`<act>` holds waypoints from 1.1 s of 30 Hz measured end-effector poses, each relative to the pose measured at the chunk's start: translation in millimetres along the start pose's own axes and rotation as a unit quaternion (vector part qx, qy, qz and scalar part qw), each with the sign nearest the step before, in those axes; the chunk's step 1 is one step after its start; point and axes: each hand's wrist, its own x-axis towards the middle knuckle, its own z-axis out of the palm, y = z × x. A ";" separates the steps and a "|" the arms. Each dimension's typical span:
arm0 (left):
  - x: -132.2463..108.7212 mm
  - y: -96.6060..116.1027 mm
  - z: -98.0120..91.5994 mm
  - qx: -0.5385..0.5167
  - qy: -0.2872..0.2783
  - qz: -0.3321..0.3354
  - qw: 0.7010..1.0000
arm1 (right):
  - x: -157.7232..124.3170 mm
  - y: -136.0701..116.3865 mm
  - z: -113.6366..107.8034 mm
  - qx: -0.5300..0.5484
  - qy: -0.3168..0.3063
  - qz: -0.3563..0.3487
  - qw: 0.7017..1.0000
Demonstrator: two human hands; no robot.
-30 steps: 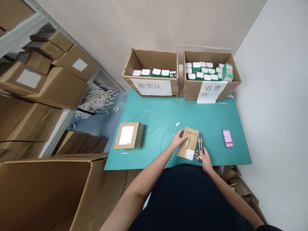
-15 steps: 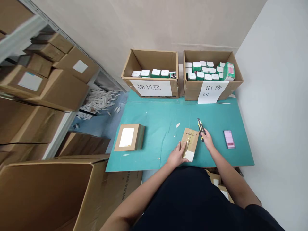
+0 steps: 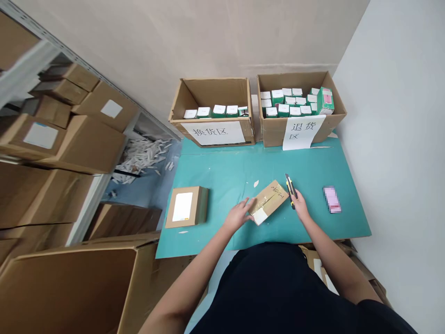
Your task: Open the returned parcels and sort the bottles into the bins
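Observation:
A small taped cardboard parcel (image 3: 269,201) lies at an angle on the teal table (image 3: 225,171), handwriting on its top. My left hand (image 3: 239,215) rests on the parcel's near left end, fingers curled against it. My right hand (image 3: 299,205) is closed on a yellow and black utility knife (image 3: 289,188), whose tip points away from me just right of the parcel.
A second parcel with a white label (image 3: 187,206) lies at the table's left. A pink item (image 3: 331,199) lies at the right. Two open labelled cartons (image 3: 212,130) (image 3: 306,125) of small boxes stand at the back. Shelves of cartons (image 3: 69,134) and a large open carton (image 3: 73,287) are on the left.
My left hand has swung the parcel's near end to the left, so it now lies diagonally. The knife moved from beside the parcel's near end to its far right corner.

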 end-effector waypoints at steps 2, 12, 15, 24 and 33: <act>4.9 -13.7 -8.7 0.011 0.018 -0.046 0.999 | -21.2 10.2 -4.2 -0.005 0.012 0.011 1.000; 30.6 20.0 -34.3 0.068 -0.057 -0.011 0.996 | -85.5 19.5 -34.9 0.072 -0.015 0.122 0.990; 36.4 45.4 -24.7 0.105 -0.073 -0.009 0.992 | -87.9 13.4 -52.8 0.039 -0.047 0.142 0.988; 39.0 48.2 -13.9 0.146 -0.074 0.008 0.987 | -80.5 1.1 -66.8 -0.008 -0.101 0.149 0.984; 39.8 44.2 -13.8 0.128 -0.071 0.013 0.989 | -73.3 -0.4 -65.8 -0.016 -0.095 0.140 0.986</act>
